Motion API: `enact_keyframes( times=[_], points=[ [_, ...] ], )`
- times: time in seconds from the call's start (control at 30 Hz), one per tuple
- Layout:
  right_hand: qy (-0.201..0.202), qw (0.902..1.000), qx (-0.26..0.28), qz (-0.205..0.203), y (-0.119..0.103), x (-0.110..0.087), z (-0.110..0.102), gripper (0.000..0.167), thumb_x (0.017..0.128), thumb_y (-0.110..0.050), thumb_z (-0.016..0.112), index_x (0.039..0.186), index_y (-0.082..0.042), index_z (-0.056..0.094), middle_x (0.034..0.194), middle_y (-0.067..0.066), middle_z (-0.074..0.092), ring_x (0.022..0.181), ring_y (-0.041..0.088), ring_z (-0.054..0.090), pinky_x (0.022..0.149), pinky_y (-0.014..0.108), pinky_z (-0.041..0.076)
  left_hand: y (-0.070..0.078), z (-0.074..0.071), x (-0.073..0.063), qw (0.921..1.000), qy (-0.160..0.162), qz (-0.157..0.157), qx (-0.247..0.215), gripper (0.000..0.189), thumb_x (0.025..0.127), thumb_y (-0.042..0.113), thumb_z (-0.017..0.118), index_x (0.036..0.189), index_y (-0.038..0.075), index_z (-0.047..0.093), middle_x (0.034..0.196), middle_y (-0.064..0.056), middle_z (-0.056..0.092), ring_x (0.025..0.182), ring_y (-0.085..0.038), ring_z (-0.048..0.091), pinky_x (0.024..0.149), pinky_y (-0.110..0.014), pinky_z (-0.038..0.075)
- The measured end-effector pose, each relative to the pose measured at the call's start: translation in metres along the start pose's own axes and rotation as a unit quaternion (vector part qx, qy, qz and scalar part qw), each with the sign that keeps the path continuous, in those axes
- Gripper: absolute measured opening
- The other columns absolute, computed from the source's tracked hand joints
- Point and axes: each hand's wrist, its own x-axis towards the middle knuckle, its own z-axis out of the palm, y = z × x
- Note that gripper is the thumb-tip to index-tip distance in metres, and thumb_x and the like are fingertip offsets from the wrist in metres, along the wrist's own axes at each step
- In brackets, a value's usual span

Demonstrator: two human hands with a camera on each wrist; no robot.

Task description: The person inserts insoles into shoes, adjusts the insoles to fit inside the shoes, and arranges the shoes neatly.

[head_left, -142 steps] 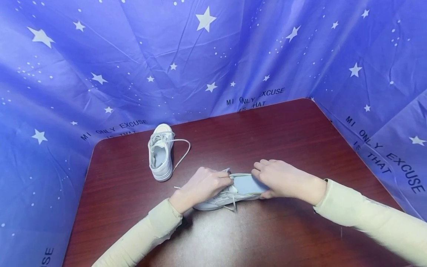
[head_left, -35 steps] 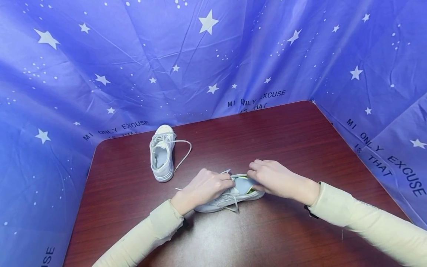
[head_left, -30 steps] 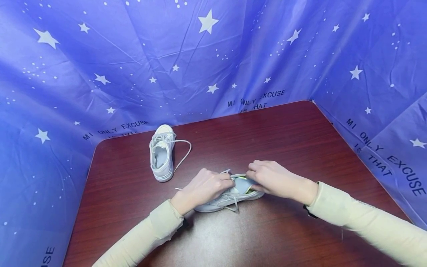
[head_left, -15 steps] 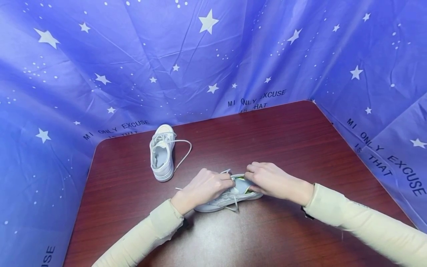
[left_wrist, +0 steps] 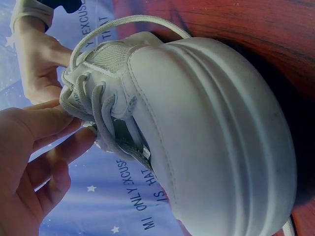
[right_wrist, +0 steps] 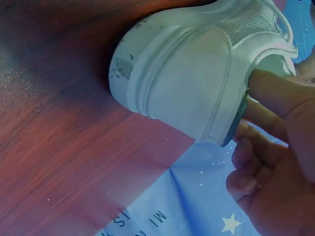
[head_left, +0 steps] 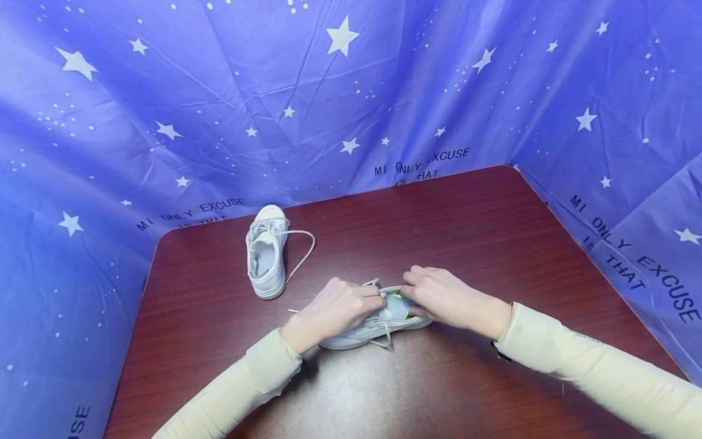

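Note:
A white lace-up sneaker (head_left: 356, 336) lies on the table in front of me, toe to the left. My left hand (head_left: 337, 310) pinches its tongue at the top of the laces, as the left wrist view shows. Inside the shoe is a pale blue-grey insole (head_left: 396, 306) with a bright green edge. My right hand (head_left: 450, 300) reaches into the heel opening and holds the insole's heel end with thumb and fingers. In the right wrist view the thumb dips inside the sneaker's collar (right_wrist: 231, 93); its fingertips and the insole are hidden there.
A second white sneaker (head_left: 267, 285) stands at the back left of the dark red wooden table (head_left: 439, 219), its loose lace (head_left: 307, 259) looping to the right. Blue star-printed curtains (head_left: 230, 91) hang around the table's far sides.
The insole has slid deeper into the shoe, and its green edge now shows. My right hand has moved left and slightly down with it. The left hand keeps its grip on the tongue.

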Motion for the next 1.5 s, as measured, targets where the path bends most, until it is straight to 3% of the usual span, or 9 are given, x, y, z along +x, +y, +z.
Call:
enact_keyframes(
  times=[0.3, 0.6, 0.97, 1.5],
  points=[
    [-0.023, 0.9989, -0.039, 0.013, -0.001, 0.004, 0.002, 0.034, 0.067, -0.03, 0.095, 0.082, -0.012, 0.07, 0.079, 0.0, 0.05, 0.076, 0.023, 0.05, 0.068, 0.034, 0.046, 0.0, 0.0, 0.0, 1.0, 0.001, 0.0, -0.001, 0.015, 0.097, 0.015, 0.068, 0.085, 0.02, 0.064, 0.078, 0.007, 0.06, 0.055, -0.01, 0.057, 0.043, -0.029, 0.038],
    [-0.063, 0.9965, 0.002, 0.054, -0.003, 0.009, -0.008, 0.033, 0.066, -0.026, 0.096, 0.084, -0.012, 0.073, 0.079, 0.0, 0.05, 0.075, 0.022, 0.049, 0.066, 0.035, 0.048, -0.001, 0.001, 0.0, 1.0, 0.0, 0.001, 0.007, 0.012, 0.098, 0.018, 0.068, 0.087, 0.021, 0.066, 0.081, 0.009, 0.062, 0.059, -0.01, 0.06, 0.045, -0.028, 0.039],
    [-0.059, 0.997, 0.025, 0.042, 0.0, 0.003, -0.005, 0.028, 0.07, -0.027, 0.093, 0.079, -0.013, 0.071, 0.077, -0.002, 0.049, 0.073, 0.019, 0.046, 0.064, 0.032, 0.045, -0.001, 0.002, 0.0, 1.0, 0.004, 0.0, -0.003, 0.014, 0.098, 0.016, 0.068, 0.085, 0.021, 0.064, 0.078, 0.008, 0.06, 0.057, -0.01, 0.058, 0.044, -0.029, 0.039],
    [-0.064, 0.9937, -0.085, 0.036, -0.001, 0.012, 0.004, 0.031, 0.058, -0.036, 0.097, 0.069, -0.019, 0.073, 0.075, 0.002, 0.053, 0.077, 0.024, 0.051, 0.069, 0.034, 0.047, 0.0, 0.0, 0.001, 0.9999, -0.003, 0.007, 0.011, 0.013, 0.097, 0.015, 0.069, 0.086, 0.021, 0.064, 0.08, 0.008, 0.061, 0.058, -0.011, 0.06, 0.044, -0.029, 0.039]
  ],
)
